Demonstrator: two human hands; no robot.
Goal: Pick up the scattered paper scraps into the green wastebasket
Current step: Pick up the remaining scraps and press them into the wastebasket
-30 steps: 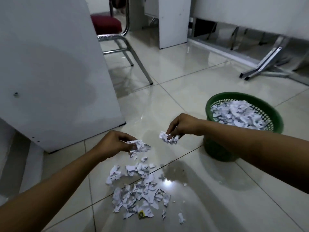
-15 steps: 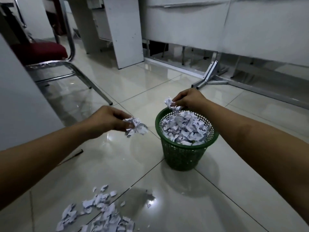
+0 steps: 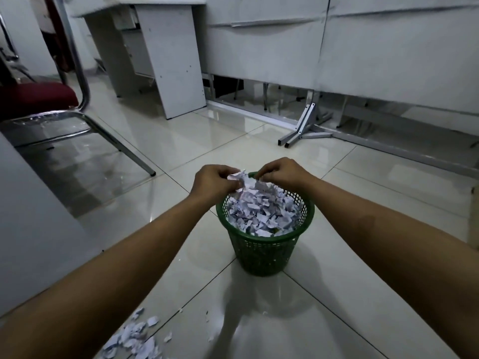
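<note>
Writing: though the scraps are printed paper, no lettering on them can be read, and the wastebasket [image 3: 264, 244] shows no label.
Left hand: the left hand [image 3: 212, 183] is over the far-left rim of the wastebasket, knuckles up, fingers curled inward, pinching a crumpled bunch of paper scraps [image 3: 239, 178].
Right hand: the right hand [image 3: 281, 172] is over the far rim, fingers bent downward with the tips just beside the bunch; whether it holds any paper cannot be told.
Arms: both forearms are bare and reach forward from the lower corners, closing toward each other above the wastebasket.
Wastebasket: green mesh plastic, upright on the tiled floor [image 3: 181, 146], heaped to the rim with white scraps.
Loose scraps: a pile of scraps on the floor [image 3: 137, 338] lies at the lower left, well apart from the wastebasket and cut off by the bottom edge.
Hidden: the hands cover the far rim and their fingertips are hard to make out.
Surroundings: a red-seated chair [image 3: 36, 99] stands at left, partly out of view.
</note>
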